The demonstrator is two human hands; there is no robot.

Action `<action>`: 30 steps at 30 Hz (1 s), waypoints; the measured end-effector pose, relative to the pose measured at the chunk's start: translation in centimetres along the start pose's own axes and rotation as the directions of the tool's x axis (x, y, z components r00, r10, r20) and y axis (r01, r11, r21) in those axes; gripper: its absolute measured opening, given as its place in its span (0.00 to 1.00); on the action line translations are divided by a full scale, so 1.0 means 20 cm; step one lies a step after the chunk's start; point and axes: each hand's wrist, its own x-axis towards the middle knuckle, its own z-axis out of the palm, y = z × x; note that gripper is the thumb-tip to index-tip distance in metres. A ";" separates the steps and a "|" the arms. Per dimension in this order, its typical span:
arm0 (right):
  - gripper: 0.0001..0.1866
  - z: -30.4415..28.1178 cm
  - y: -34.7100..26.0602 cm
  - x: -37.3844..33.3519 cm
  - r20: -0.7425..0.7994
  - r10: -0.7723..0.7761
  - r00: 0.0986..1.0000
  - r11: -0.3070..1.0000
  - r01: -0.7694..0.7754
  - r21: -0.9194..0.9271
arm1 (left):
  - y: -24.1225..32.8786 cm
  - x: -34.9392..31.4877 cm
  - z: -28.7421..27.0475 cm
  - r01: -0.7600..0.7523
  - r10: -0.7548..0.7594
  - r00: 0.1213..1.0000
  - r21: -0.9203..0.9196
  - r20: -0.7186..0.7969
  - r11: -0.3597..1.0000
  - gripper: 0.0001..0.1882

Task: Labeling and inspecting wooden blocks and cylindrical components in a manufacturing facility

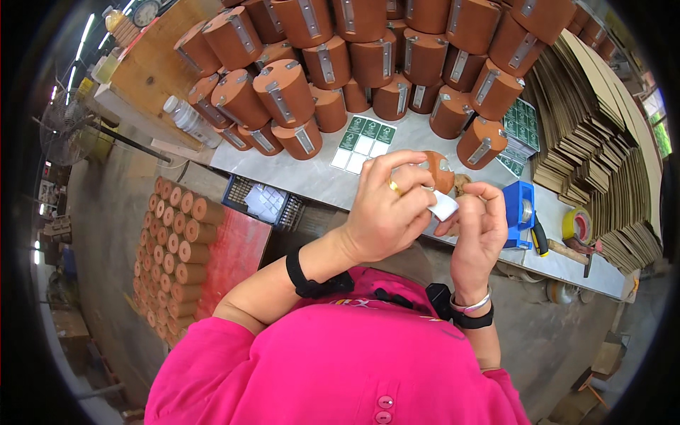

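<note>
Between my two hands is a small white slip, likely a label (pixel 443 206), slightly curled. The fingertips of my left hand (pixel 388 202) pinch its left side. My right hand (pixel 479 227) has its fingers curled at the slip's right edge, thumb and forefinger closed on it. Just beyond the fingers shows the rounded end of a brown cylinder (pixel 440 170) with a metal fitting; my left fingers partly cover it, and I cannot tell whether it is held or standing. A green-and-white label sheet (pixel 365 142) lies on the grey table past my left hand.
Brown cylinders with metal strips (pixel 285 92) are stacked across the table's back. At right are a blue tape dispenser (pixel 520 212), a screwdriver (pixel 540 237), a tape roll (pixel 577 225) and cardboard sheets (pixel 574 134). A dark crate (pixel 258 202) and stacked tan cylinders (pixel 173 248) are at left.
</note>
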 end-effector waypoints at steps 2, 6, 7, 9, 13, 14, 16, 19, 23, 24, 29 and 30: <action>0.12 0.01 0.01 0.01 -0.002 -0.112 0.994 0.984 0.111 0.139 | 0.01 -0.01 -0.02 0.125 -0.122 0.992 -0.111 0.032 0.986 0.13; 0.13 0.04 0.06 0.01 -0.084 -0.133 0.988 0.990 0.128 -0.067 | -0.01 -0.03 -0.05 0.764 -0.567 0.539 -0.645 0.623 0.018 0.05; 0.13 0.06 0.07 0.01 -0.025 -0.169 0.985 0.977 0.164 -0.138 | -0.01 -0.04 -0.06 0.746 -0.546 0.540 -0.665 0.641 -0.043 0.06; 0.08 0.07 0.10 0.00 0.020 -0.159 0.987 0.966 0.159 -0.203 | -0.01 -0.05 -0.06 0.725 -0.524 0.542 -0.681 0.657 -0.105 0.06; 0.04 0.05 0.13 0.02 0.057 -0.252 0.966 0.929 0.258 -0.265 | -0.03 -0.11 -0.01 0.729 -0.516 0.550 -0.679 0.657 -0.088 0.18; 0.04 0.03 0.14 0.03 -0.037 -0.239 0.970 0.947 0.224 -0.231 | -0.05 -0.13 0.01 0.668 -0.539 0.620 -0.744 0.570 -0.019 0.25; 0.05 -0.03 0.14 0.05 -0.153 -0.203 0.967 0.964 0.170 -0.202 | -0.10 -0.18 0.06 0.723 -0.622 0.646 -0.617 0.443 0.311 0.34; 0.05 -0.12 0.17 0.04 -0.155 -0.169 0.973 0.967 0.133 -0.217 | -0.17 -0.24 0.19 0.670 -0.604 0.740 -0.396 0.295 0.628 0.47; 0.06 -0.18 0.21 0.02 -0.221 -0.095 0.971 0.976 0.047 -0.213 | -0.19 -0.26 0.37 0.623 -0.562 0.782 -0.331 0.268 0.709 0.55; 0.06 -0.18 0.22 0.02 -0.224 -0.068 0.972 0.978 0.021 -0.206 | -0.19 -0.26 0.39 0.637 -0.567 0.769 -0.288 0.294 0.715 0.56; 0.07 -0.14 0.18 0.00 -0.188 -0.081 0.979 0.972 0.035 -0.232 | -0.19 -0.20 0.31 0.690 -0.579 0.562 -0.721 0.590 -0.064 0.40; 0.07 -0.12 0.17 0.00 -0.167 -0.081 0.983 0.972 0.041 -0.229 | -0.18 -0.19 0.29 0.709 -0.593 0.540 -0.703 0.597 -0.061 0.40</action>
